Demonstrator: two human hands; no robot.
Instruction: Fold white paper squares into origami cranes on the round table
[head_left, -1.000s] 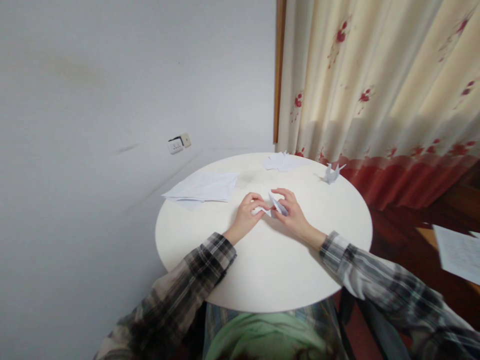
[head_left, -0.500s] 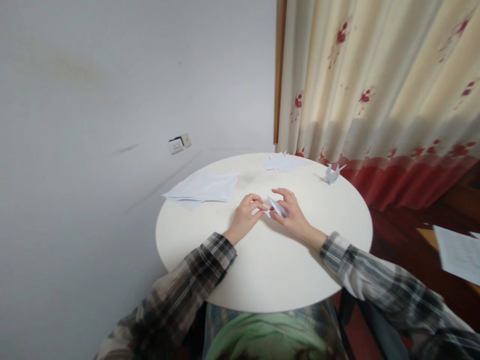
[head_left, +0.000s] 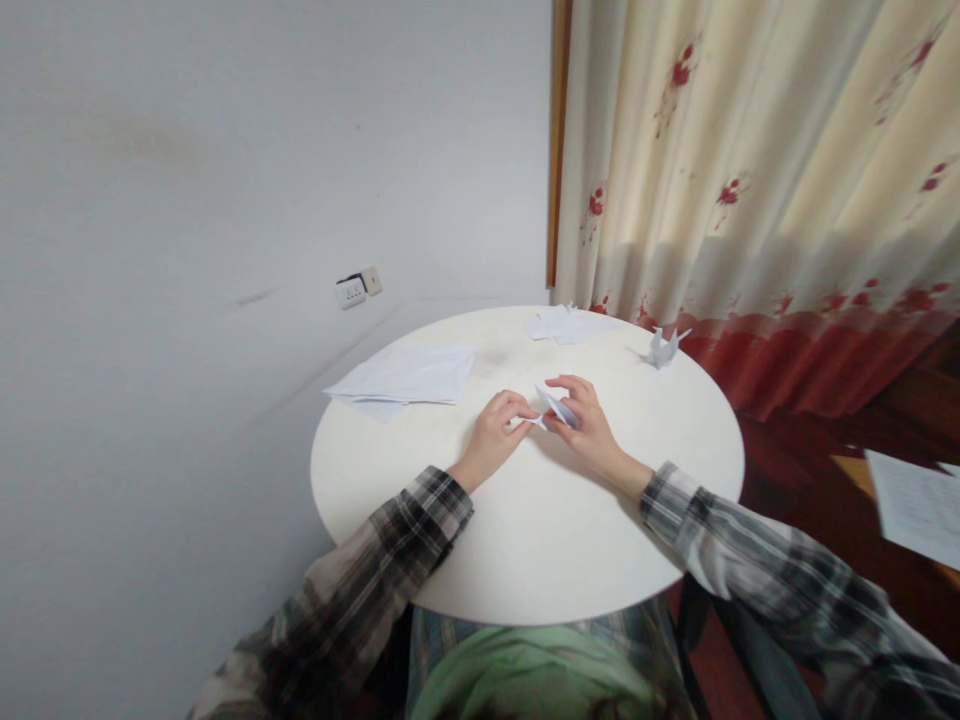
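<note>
Both my hands meet over the middle of a round white table point(head_left: 517, 560), working on one small piece of folded white paper point(head_left: 553, 402). My left hand point(head_left: 495, 428) pinches the narrow left tip of the paper between thumb and fingers. My right hand point(head_left: 589, 425) is closed on the wider part, with a flat pointed flap standing up between thumb and fingers and the index finger raised behind it. My fingers cover part of the folds.
A stack of white paper sheets point(head_left: 409, 375) lies at the left of the table. More white paper point(head_left: 566, 324) lies at the far edge. A folded paper crane point(head_left: 664, 347) stands at the right rim. Beyond are a wall socket point(head_left: 350, 292) and a curtain point(head_left: 750, 200).
My hands stay in nearly the same place, still holding the folded paper. The fingers and the paper have shifted only slightly.
</note>
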